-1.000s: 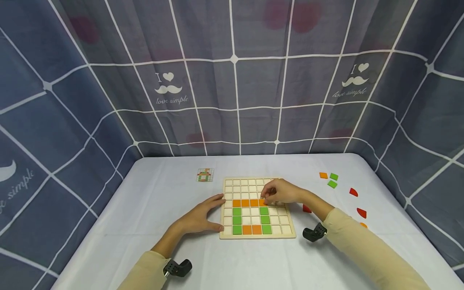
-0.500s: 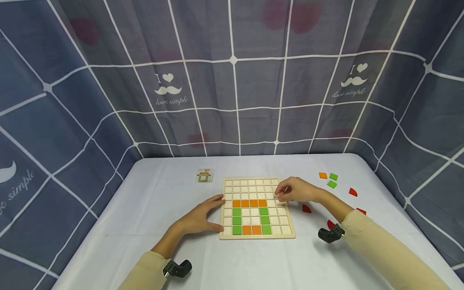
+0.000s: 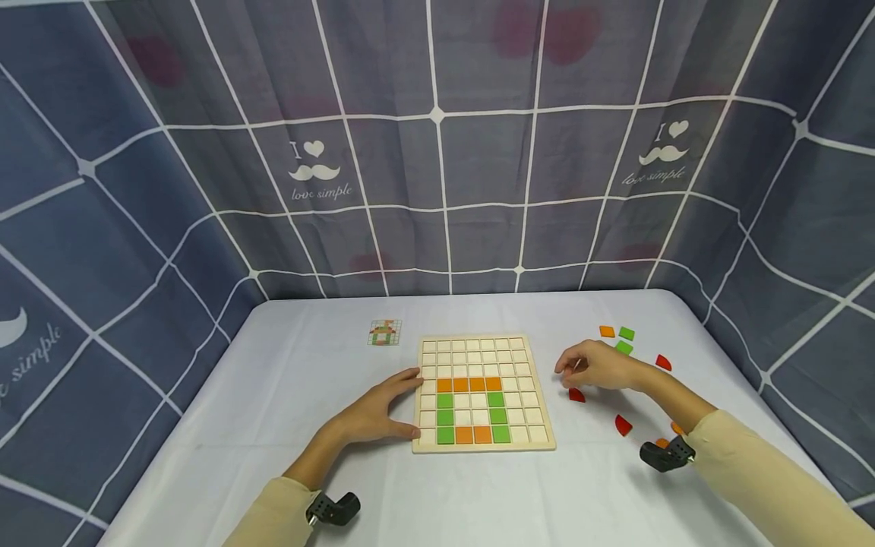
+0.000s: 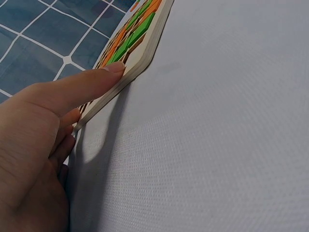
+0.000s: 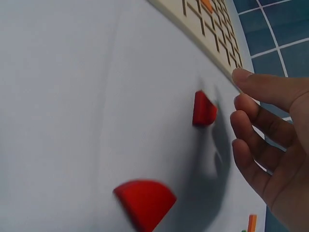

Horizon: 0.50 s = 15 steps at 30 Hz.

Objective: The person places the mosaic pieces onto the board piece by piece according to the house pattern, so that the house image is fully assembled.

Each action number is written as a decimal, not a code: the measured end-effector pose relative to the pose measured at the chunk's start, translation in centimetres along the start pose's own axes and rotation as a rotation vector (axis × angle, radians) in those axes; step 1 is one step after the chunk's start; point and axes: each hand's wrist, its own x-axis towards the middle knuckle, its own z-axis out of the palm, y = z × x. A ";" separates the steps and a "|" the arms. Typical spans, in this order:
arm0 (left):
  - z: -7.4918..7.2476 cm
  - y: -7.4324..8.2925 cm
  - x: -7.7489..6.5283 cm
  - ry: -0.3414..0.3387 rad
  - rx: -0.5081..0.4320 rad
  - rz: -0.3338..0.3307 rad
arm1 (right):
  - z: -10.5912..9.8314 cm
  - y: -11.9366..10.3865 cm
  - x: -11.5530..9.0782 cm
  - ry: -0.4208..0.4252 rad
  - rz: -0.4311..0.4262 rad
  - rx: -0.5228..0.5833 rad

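Note:
A square wooden grid board [image 3: 484, 449] lies on the white table, with green tiles [image 3: 445, 418] and orange tiles [image 3: 469, 384] set in some cells. Against its left edge rests my left hand [image 3: 372, 410], thumb and fingers spread apart; in the left wrist view the thumb [image 4: 91, 84] lies on the rim. To the right of the board, my right hand [image 3: 601, 365] hovers over the table with loosely bent fingers and nothing between them. Just below it is a red wedge-shaped piece [image 3: 577, 395], also visible in the right wrist view near the fingertips.
Right of the board lie loose pieces: a red wedge [image 3: 623, 425], another red wedge [image 3: 663, 363], an orange tile [image 3: 607, 331] and two green tiles [image 3: 627, 333]. Orange pieces [image 3: 661, 442] are partly hidden by the right arm. A small patterned card [image 3: 385, 332] lies behind left.
My right hand has let go of the rightmost orange tile in the row and moved right, off the board, toward the loose pieces. The left hand stays at the board's edge.

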 end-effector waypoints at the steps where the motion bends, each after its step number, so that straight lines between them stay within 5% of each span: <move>1: 0.0 0.0 0.0 0.001 0.000 0.000 | 0.0 0.1 -0.3 0.003 0.002 -0.006; 15: 0.2 -0.1 0.0 0.011 0.008 -0.011 | 1.2 2.1 -1.6 0.049 -0.027 -0.119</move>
